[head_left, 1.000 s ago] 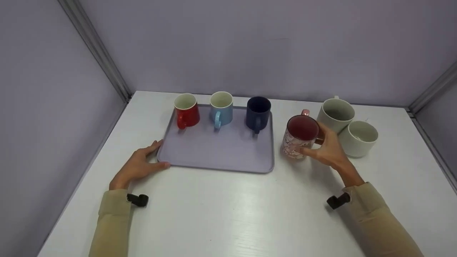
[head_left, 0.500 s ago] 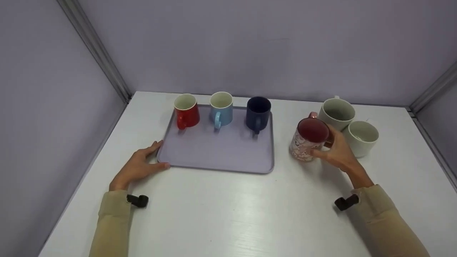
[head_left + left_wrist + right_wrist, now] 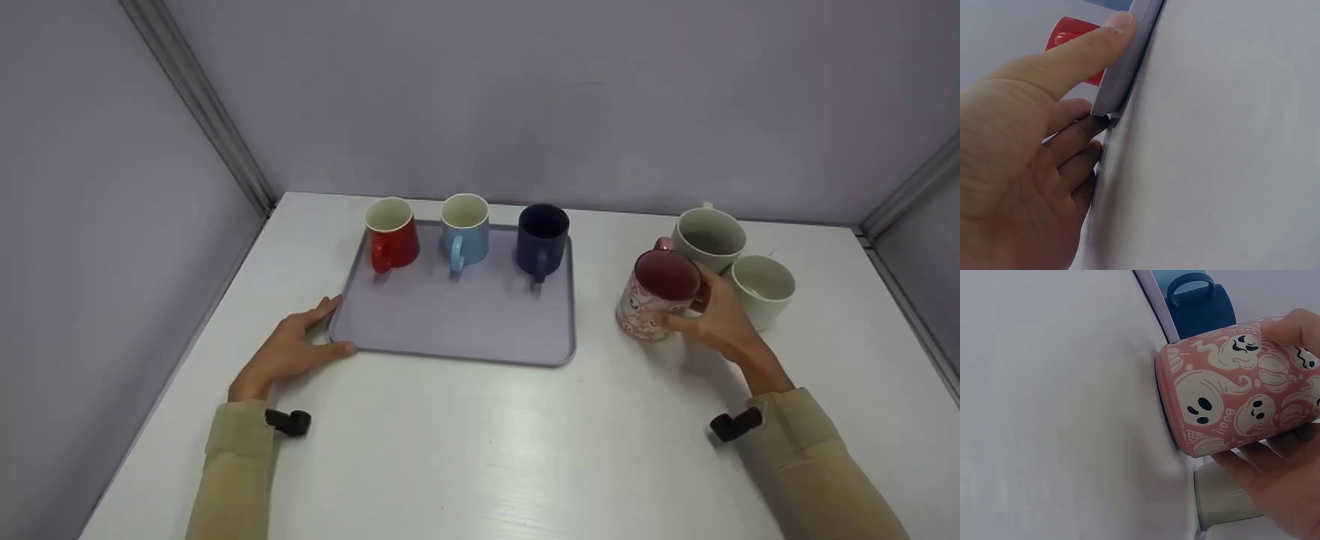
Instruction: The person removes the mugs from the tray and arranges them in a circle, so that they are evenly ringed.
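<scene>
My right hand (image 3: pixel 716 315) grips a pink mug (image 3: pixel 651 309) with a white ghost print and a dark red inside. Its thumb lies on the mug's near side, the other fingers on the right side. The mug stands upright at the table surface, right of the tray; whether its base fully touches cannot be told. In the right wrist view the mug's printed wall (image 3: pixel 1230 391) fills much of the frame. My left hand (image 3: pixel 289 349) touches the near left corner of a lavender tray (image 3: pixel 457 322), thumb at the front edge and forefinger along the left side.
Along the tray's back stand a red mug (image 3: pixel 395 244), a light blue mug (image 3: pixel 472 240) and a dark blue mug (image 3: pixel 541 244). Two pale mugs, one behind (image 3: pixel 709 259) and one to the right (image 3: pixel 765 296), stand close beside my right hand. A wall (image 3: pixel 525 112) rises behind the white table (image 3: pixel 450 450).
My right hand has moved the pink mug to the right and slightly nearer to me, away from the tray. My left hand, the tray and its mugs have stayed in place.
</scene>
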The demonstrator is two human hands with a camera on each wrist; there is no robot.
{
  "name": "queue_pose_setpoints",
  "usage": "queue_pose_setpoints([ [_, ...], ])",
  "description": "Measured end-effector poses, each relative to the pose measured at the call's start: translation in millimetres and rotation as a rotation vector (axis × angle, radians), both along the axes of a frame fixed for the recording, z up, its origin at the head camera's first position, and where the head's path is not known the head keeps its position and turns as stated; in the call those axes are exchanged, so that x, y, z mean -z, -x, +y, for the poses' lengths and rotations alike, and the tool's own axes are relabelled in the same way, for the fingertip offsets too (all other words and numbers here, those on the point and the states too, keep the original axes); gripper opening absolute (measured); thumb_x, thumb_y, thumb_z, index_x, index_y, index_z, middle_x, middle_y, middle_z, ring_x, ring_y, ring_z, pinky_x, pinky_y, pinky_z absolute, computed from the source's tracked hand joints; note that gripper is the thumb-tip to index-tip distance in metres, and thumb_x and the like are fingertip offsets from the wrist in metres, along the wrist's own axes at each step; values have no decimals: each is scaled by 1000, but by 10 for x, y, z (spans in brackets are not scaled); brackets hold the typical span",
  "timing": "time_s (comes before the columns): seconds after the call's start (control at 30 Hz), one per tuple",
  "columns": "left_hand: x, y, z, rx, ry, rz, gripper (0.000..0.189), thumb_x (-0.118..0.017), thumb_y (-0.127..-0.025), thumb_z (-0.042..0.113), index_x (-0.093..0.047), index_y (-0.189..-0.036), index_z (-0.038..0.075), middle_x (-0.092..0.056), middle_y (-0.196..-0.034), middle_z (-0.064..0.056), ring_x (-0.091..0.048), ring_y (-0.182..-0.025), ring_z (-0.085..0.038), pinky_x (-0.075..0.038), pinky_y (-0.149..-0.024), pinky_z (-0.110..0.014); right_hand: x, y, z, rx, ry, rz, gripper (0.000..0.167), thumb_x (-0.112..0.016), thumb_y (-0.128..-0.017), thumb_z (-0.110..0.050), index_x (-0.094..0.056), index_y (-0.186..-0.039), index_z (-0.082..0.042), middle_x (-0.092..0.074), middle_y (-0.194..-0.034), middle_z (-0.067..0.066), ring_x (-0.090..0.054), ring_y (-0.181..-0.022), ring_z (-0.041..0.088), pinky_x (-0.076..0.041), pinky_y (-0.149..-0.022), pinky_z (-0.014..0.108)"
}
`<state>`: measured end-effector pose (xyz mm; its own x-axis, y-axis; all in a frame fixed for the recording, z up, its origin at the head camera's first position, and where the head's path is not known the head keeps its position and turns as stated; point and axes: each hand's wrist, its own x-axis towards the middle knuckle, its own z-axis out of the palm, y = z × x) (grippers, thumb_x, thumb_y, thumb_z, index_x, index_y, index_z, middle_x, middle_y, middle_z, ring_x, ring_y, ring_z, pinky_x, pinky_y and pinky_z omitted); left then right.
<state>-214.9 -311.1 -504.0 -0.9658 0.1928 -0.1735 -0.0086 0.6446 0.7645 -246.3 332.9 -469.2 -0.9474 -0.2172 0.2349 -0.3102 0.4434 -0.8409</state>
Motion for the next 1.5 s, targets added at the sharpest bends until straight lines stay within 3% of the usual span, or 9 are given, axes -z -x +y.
queue_pose_setpoints([
  [0.27,-15,-2,1,-2,8,-3,108,-87,-86,55,-31,-169,15,-22,-177,-13,-12,-166,-36,-13,-134,-60,9,-1,68,-40,2,-51,82,-84,-82,0,-48,-156,-5,-61,-143,2,-62,-124,4,-52,-100,11],
  [0.47,-18,-8,1,-2,1,-11,108,-87,-86,55,-31,-169,15,-22,-177,-13,-12,-167,-36,-13,-134,-60,-25,-17,94,-92,-10,-61,84,-84,-85,2,-44,-158,-5,-58,-150,13,-60,-129,3,-50,-104,11],
  [0.67,-12,-12,-10,-4,9,-15,108,-87,-86,56,-31,-169,16,-22,-177,-13,-12,-167,-36,-13,-134,-60,-9,-173,28,69,-94,26,89,-96,-80,-14,-51,-156,-8,-65,-144,16,-63,-115,-4,-54,-96,11],
  [0.87,-21,-23,-20,-4,2,-5,107,-88,-86,54,-32,-169,14,-22,-177,-14,-13,-167,-36,-14,-135,-60,80,-257,-59,191,-18,98,92,-100,-74,-8,-53,-153,-4,-65,-139,18,-66,-109,2,-60,-90,15],
  [1.03,-13,-22,-7,-3,2,-13,109,-87,-85,57,-31,-169,15,-20,-177,-14,-11,-167,-35,-13,-135,-60,107,-276,-68,234,3,109,84,-98,-76,-5,-55,-148,-1,-65,-136,18,-66,-107,4,-61,-88,16],
  [1.27,-21,-18,-2,0,6,-13,109,-87,-85,58,-32,-169,15,-20,-177,-16,-12,-166,-36,-14,-134,-60,88,-294,-49,239,-8,102,80,-94,-82,-9,-55,-152,-6,-66,-143,18,-66,-114,5,-60,-94,19],
  [1.5,-28,-25,1,-2,3,-18,109,-87,-86,56,-31,-169,13,-19,-177,-16,-12,-167,-36,-14,-135,-60,47,-277,-124,286,-8,126,75,-92,-78,7,-58,-145,6,-66,-134,29,-66,-101,-3,-61,-86,19],
])
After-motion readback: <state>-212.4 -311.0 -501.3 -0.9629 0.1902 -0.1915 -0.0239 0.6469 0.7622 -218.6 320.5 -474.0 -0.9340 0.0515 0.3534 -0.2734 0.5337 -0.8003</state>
